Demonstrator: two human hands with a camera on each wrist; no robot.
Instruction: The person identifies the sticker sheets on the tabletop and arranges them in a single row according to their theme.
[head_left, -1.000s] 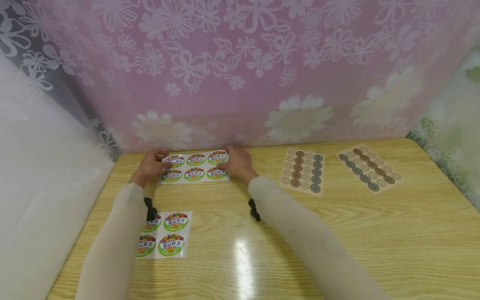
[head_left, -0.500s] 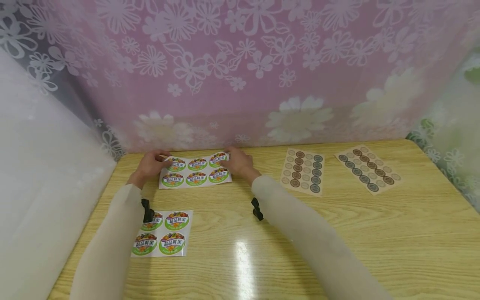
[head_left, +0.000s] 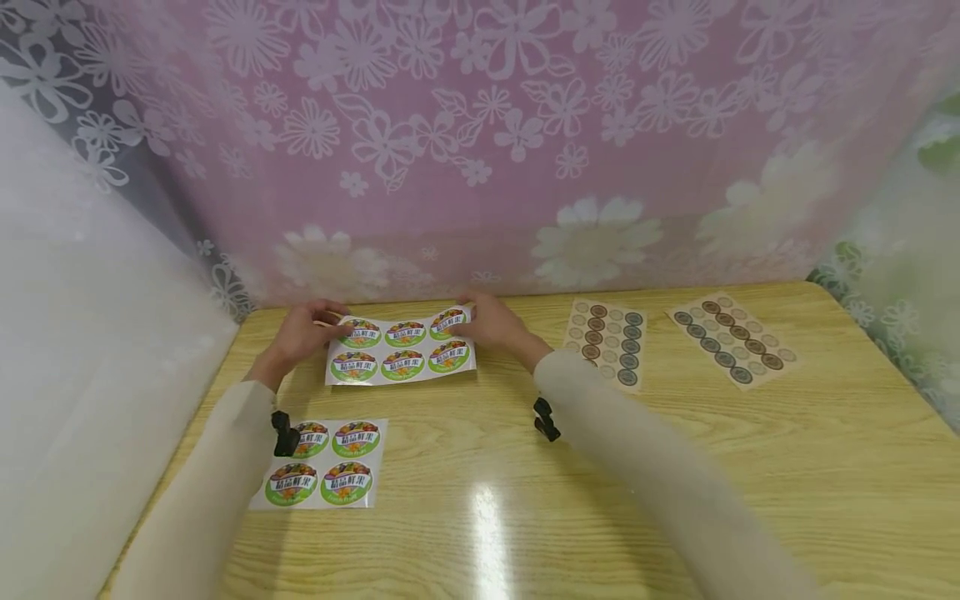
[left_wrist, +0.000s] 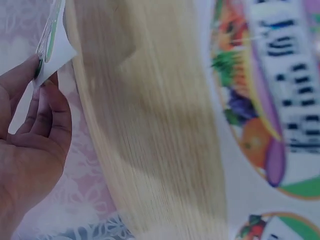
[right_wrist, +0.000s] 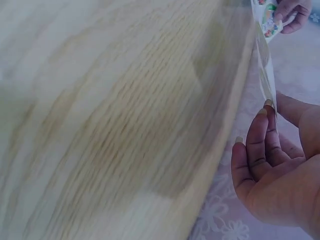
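Note:
A white sheet of oval fruit-label stickers (head_left: 403, 353) is held up near the table's back edge, its surface bowed between both hands. My left hand (head_left: 302, 335) pinches its upper left corner between thumb and fingers. At the upper right corner my right hand (head_left: 498, 325) grips it the same way. In the left wrist view, the sheet's corner (left_wrist: 59, 57) sticks out beyond the left fingertips. The right wrist view shows the sheet (right_wrist: 266, 70) nearly edge-on, raised off the table, with the right thumb and fingertips on it.
A second fruit-sticker sheet (head_left: 347, 483) lies at the front left, partly covered by the left sleeve (head_left: 217, 475). Two tan sheets of small round stickers, one upright (head_left: 628, 346) and one slanted (head_left: 731, 337), lie at the right. A flowered curtain (head_left: 465, 208) hangs behind the table (head_left: 450, 442).
Both hands have lifted the sticker sheet and brought it slightly towards me and to the right. It has gone from nearly flat to bowed. The other sheets stay where they were.

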